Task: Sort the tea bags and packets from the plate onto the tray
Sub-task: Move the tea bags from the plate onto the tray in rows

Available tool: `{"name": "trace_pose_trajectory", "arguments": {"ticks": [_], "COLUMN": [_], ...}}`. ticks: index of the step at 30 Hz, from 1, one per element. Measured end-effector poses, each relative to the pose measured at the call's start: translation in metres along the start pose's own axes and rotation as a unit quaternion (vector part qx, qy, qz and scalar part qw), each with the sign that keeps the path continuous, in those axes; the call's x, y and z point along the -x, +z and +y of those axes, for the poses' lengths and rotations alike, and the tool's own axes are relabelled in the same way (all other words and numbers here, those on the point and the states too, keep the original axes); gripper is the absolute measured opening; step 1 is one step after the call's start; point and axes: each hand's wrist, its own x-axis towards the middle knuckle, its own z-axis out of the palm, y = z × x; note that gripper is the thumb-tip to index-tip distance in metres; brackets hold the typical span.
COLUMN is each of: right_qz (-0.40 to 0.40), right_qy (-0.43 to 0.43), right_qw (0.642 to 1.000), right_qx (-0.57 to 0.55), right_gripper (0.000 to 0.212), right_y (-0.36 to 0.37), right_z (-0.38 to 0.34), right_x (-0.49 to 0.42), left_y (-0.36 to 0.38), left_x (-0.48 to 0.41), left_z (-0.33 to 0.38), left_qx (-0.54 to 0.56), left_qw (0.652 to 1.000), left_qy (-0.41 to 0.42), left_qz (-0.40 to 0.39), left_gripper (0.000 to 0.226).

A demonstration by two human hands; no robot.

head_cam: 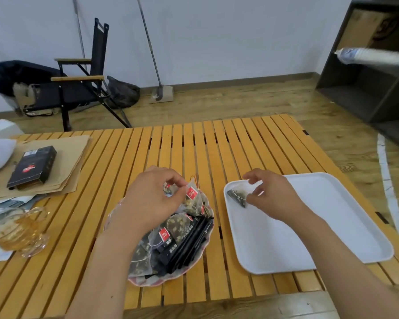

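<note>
The left hand (152, 199) hangs over the scalloped, pink-rimmed plate (161, 280), with thumb and forefinger pinching a translucent mesh tea bag (171, 191) at the pile's 12 o'clock edge. Red-tagged tea bags (194, 199) and black foil packets (182, 247) fill the plate. At 3 o'clock of the plate lies the white rectangular plastic tray (320, 226). In its 10 o'clock corner the right hand (274, 196) pinches a dark pyramid tea bag (236, 196) down at the tray's surface. Plate and tray sit on the orange slatted wooden desk (217, 143). A black carton (32, 166) lies at 10 o'clock of the plate.
</note>
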Motion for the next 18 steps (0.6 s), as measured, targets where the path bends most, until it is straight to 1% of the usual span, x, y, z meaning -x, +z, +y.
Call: {"name": "trace_pose_trajectory", "arguments": {"ticks": [2, 3, 6, 8, 12, 15, 16, 18], "right_qz": [-0.025, -0.025, -0.014, -0.016, -0.019, -0.004, 0.005, -0.008], "right_qy": [-0.003, -0.001, 0.016, 0.022, 0.025, 0.018, 0.009, -0.021], "right_qw": [0.999, 0.998, 0.999, 0.999, 0.999, 0.997, 0.999, 0.998], "right_qx": [0.04, 0.049, 0.032, 0.028, 0.038, 0.072, 0.054, -0.051], "right_gripper": [0.047, 0.045, 0.038, 0.039, 0.049, 0.061, 0.063, 0.061], "right_y": [0.009, 0.012, 0.018, 0.021, 0.022, 0.004, -0.003, -0.013], "right_z": [0.002, 0.004, 0.003, -0.001, -0.007, -0.014, -0.019, -0.033], "right_x": [-0.001, -0.002, -0.006, -0.007, -0.004, 0.002, 0.006, 0.02], "left_y": [0.002, 0.003, 0.004, 0.004, 0.006, 0.007, 0.008, 0.01], "left_x": [0.0, 0.0, -0.001, -0.001, -0.002, -0.002, -0.002, -0.002], "left_z": [0.002, 0.002, -0.001, -0.003, -0.002, -0.001, -0.001, 0.004], "left_qx": [-0.007, -0.009, 0.003, 0.026, 0.054, 0.069, 0.075, 0.082], "left_qw": [1.0, 1.0, 1.0, 0.999, 0.998, 0.997, 0.996, 0.996], "left_qy": [0.0, 0.0, -0.002, -0.014, -0.023, -0.022, -0.02, -0.01], "left_qz": [-0.007, -0.013, -0.018, -0.017, -0.019, -0.029, -0.032, -0.036], "left_gripper": [0.007, 0.007, 0.006, 0.005, 0.005, 0.004, 0.004, 0.004]}}
